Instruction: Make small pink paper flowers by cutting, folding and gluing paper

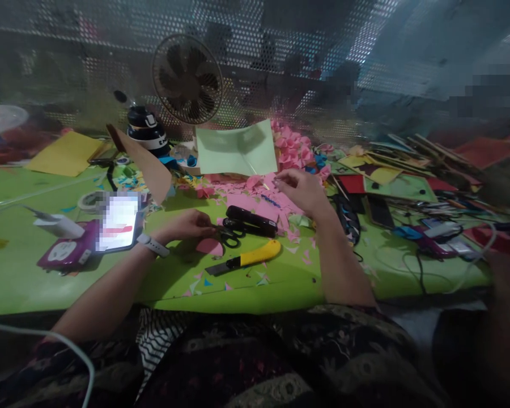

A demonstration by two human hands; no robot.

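My left hand, with a white watch band at its wrist, rests low over the green table with its fingers curled together. Black scissors handles and a pink half-round of paper lie right by its fingertips. What it holds, if anything, is hidden. My right hand hovers at the pink paper pieces, thumb and fingers drawn together; anything between them is too small to name. A black stapler and a yellow-handled box cutter, blade out, lie between my arms.
A lit phone leans on a purple box at left. Behind stand a fan, a dark bottle, a pale green sheet and a heap of pink paper flowers. Papers and cables crowd the right.
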